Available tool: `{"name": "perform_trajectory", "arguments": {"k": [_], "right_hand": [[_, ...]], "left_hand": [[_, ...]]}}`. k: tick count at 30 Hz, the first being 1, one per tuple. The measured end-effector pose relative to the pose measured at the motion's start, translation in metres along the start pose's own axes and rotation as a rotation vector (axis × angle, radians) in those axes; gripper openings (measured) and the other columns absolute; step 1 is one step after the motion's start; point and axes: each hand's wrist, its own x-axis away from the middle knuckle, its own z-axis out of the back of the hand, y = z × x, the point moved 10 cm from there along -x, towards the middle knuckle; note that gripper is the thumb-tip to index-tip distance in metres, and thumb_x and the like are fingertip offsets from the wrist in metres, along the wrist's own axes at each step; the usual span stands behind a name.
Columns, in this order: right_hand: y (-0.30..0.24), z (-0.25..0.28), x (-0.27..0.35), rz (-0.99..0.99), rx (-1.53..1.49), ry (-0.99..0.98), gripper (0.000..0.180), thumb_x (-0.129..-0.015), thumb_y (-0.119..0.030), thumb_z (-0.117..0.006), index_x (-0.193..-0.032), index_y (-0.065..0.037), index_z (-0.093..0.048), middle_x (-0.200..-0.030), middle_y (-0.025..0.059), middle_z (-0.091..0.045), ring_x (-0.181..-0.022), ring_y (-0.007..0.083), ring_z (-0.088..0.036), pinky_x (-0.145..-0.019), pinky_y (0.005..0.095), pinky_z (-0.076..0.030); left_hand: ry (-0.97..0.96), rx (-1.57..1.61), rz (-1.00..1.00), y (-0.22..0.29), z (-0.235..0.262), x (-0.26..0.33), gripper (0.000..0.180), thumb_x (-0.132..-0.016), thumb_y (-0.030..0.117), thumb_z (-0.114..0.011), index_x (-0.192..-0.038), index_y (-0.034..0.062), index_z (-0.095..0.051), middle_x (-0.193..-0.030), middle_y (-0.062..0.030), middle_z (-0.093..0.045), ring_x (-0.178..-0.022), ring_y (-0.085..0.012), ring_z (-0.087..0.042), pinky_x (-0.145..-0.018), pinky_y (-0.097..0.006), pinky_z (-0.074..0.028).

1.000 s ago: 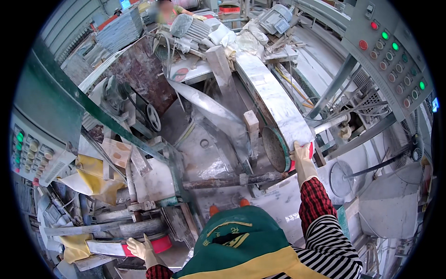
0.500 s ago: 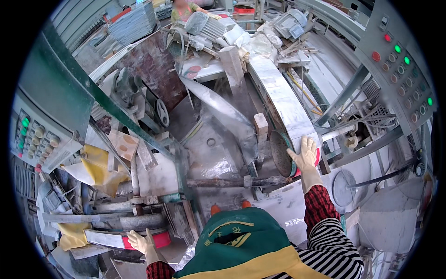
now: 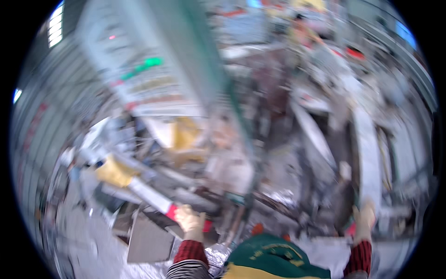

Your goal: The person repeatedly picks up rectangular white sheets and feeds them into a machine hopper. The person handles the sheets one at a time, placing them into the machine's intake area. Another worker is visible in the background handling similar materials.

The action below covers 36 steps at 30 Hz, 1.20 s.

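Motion blur softens most of the picture. My left hand (image 3: 189,221), in a cream glove, lies over the red end (image 3: 173,212) of a pale conveyor strip (image 3: 151,195) at the lower left. Its thumb stands apart from the fingers. At the lower right my right hand (image 3: 364,216), gloved alike, rests at the near end of a long white-topped strip (image 3: 369,158). The thumb looks spread from smeared fingers, and a red patch (image 3: 351,229) shows beside it. I see nothing gripped in either hand.
A control panel (image 3: 153,86) with green lights hangs at the upper left beside a green post (image 3: 232,102). Yellow cloths (image 3: 116,172) lie near the left strip. A flat grey board (image 3: 149,238) leans below it. Another person (image 3: 302,33) is at the far back.
My view has swung left, so the scene sits further right and the right control panel is out of sight. My left hand has come onto the red end; the right stays at the strip's end.
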Motion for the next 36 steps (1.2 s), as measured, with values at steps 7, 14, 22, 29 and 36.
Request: {"name": "perform_trajectory", "arguments": {"k": [7,14,22,29,36], "right_hand": [[0.024,-0.04,0.005,0.332,0.538,0.574,0.079,-0.092,-0.065,-0.049,-0.131,0.003,-0.054,-0.102,0.0174,-0.069,-0.081,0.0265,-0.07,-0.067,0.0369,-0.057],[-0.018,0.021,0.036,0.214,0.509,0.352,0.084,-0.085,-0.072,-0.055,-0.125,0.001,-0.057,-0.105,0.0175,-0.067,-0.089,0.0304,-0.069,-0.07,0.0422,-0.056],[-0.014,0.01,0.03,0.309,0.589,0.298,0.075,-0.09,-0.068,-0.05,-0.123,-0.001,-0.061,-0.109,0.0153,-0.068,-0.098,0.0301,-0.066,-0.079,0.0427,-0.051],[0.045,-0.072,-0.027,0.341,0.585,-0.14,0.076,-0.095,-0.061,-0.048,-0.143,-0.001,-0.042,-0.137,0.0207,-0.05,-0.129,0.0338,-0.045,-0.107,0.0481,-0.033],[0.065,-0.095,-0.052,0.236,0.437,-0.25,0.083,-0.095,-0.061,-0.046,-0.152,-0.002,-0.031,-0.151,0.0226,-0.04,-0.142,0.0372,-0.035,-0.117,0.0524,-0.024]], "left_hand": [[0.151,0.323,-0.031,0.003,0.054,0.014,0.069,-0.075,0.043,-0.078,-0.128,0.0072,-0.053,-0.133,-0.0157,-0.05,-0.128,-0.0348,-0.043,-0.109,-0.048,-0.032],[0.373,0.386,0.114,-0.047,0.098,0.0,0.07,-0.074,0.038,-0.08,-0.13,0.0082,-0.051,-0.129,-0.0141,-0.052,-0.123,-0.0337,-0.047,-0.104,-0.047,-0.037],[0.013,0.359,0.176,-0.063,0.038,-0.036,0.086,-0.075,0.051,-0.078,-0.143,0.0127,-0.042,-0.146,-0.0121,-0.039,-0.137,-0.0334,-0.033,-0.113,-0.047,-0.026],[0.104,0.341,0.17,-0.059,0.05,-0.025,0.09,-0.071,0.053,-0.08,-0.142,0.0122,-0.044,-0.147,-0.0114,-0.04,-0.136,-0.0319,-0.032,-0.112,-0.046,-0.025],[-0.194,0.345,0.21,-0.071,0.058,-0.041,0.069,-0.077,0.053,-0.075,-0.128,0.0124,-0.053,-0.135,-0.011,-0.055,-0.125,-0.0287,-0.051,-0.105,-0.044,-0.036]]}}
